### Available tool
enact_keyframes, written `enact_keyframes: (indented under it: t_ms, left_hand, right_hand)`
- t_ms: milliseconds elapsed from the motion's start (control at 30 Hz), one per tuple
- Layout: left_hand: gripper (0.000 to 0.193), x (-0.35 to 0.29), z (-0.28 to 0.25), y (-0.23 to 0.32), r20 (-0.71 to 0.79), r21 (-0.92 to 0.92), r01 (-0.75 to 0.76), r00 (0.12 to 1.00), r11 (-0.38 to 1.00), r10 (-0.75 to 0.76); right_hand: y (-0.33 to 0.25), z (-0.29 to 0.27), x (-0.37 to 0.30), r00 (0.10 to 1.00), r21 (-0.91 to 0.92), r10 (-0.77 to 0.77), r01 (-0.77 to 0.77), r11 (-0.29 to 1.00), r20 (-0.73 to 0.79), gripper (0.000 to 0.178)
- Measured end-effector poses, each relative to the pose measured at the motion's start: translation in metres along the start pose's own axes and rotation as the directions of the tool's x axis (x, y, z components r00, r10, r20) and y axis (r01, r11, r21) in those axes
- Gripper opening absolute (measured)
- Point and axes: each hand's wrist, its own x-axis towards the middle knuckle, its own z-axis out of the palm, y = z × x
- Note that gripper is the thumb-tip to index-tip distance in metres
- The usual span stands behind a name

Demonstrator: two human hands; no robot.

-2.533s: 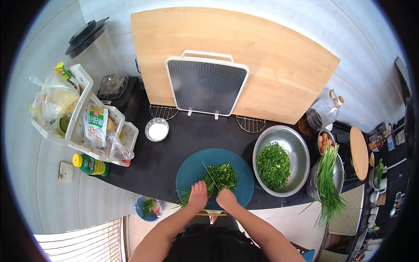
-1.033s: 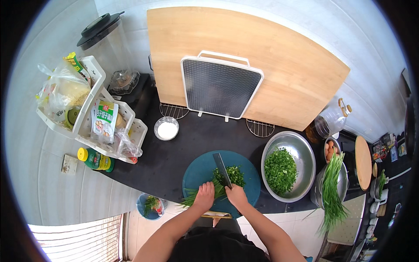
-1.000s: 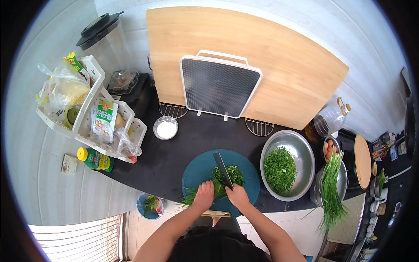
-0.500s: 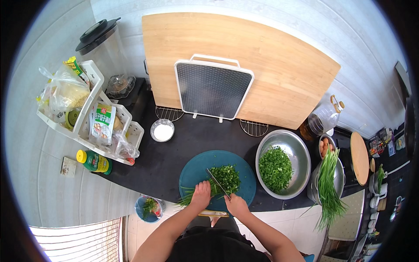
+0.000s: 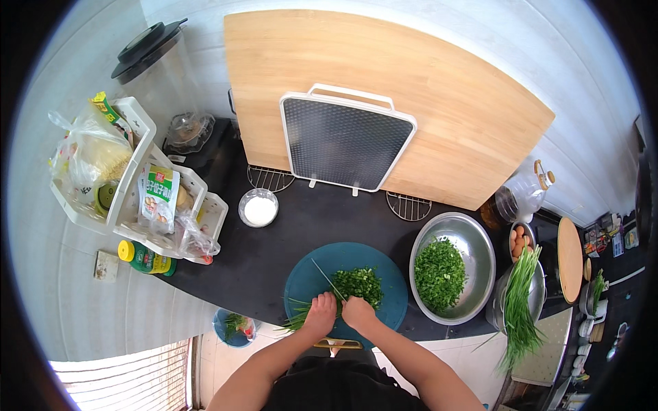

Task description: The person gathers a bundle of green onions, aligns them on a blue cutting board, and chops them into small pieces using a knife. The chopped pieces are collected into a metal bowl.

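At the far left, the white baskets (image 5: pixel 137 198) of packets are sitting well clear of the work. On the round teal cutting board (image 5: pixel 308 274), the left hand (image 5: pixel 319 314) is pressing down on a bunch of green chives (image 5: pixel 296 316), fingers curled over the stalks. Just beside it, the right hand (image 5: pixel 358 312) is gripping a knife (image 5: pixel 327 279), its thin blade angling up and leftward over the board. The chopped greens (image 5: pixel 359 283) are piling right of the blade. To my eye, keeping fingertips tucked and cuts short matters here. Further right, the steel bowl (image 5: pixel 480 246) is holding more chopped greens.
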Motion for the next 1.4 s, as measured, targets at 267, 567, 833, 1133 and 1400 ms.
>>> enact_keyframes:
  t_ms: [267, 567, 833, 1133, 1400]
  left_hand:
    - [0.057, -0.003, -0.001, 0.002, -0.045, -0.036, 0.030, 0.998, 0.999, -0.032]
    - [0.090, -0.007, -0.035, 0.006, 0.120, -0.334, 0.192, 0.980, 0.923, -0.160]
    - [0.059, 0.003, 0.001, -0.003, -0.136, -0.675, 0.284, 0.859, 0.681, -0.493]
    - [0.035, 0.053, -0.012, -0.005, 0.358, -0.468, 0.738, 0.662, 0.487, -0.659]
    - [0.014, 0.049, 0.013, -0.020, 0.294, -0.603, 0.731, 0.576, 0.319, -0.763]
  right_hand:
    - [-0.008, 0.014, 0.001, 0.982, 0.075, 0.019, -0.005, 0.997, -0.189, 0.038]
    - [0.009, -0.028, -0.045, 0.960, 0.340, 0.067, 0.031, 0.940, -0.272, 0.036]
    - [0.038, -0.046, -0.074, 0.956, 0.411, 0.095, 0.028, 0.911, -0.276, 0.036]
    - [0.063, -0.032, -0.093, 0.945, 0.502, 0.214, -0.065, 0.863, -0.246, 0.039]
    - [0.068, -0.033, -0.096, 0.941, 0.528, 0.235, -0.075, 0.846, -0.244, 0.038]
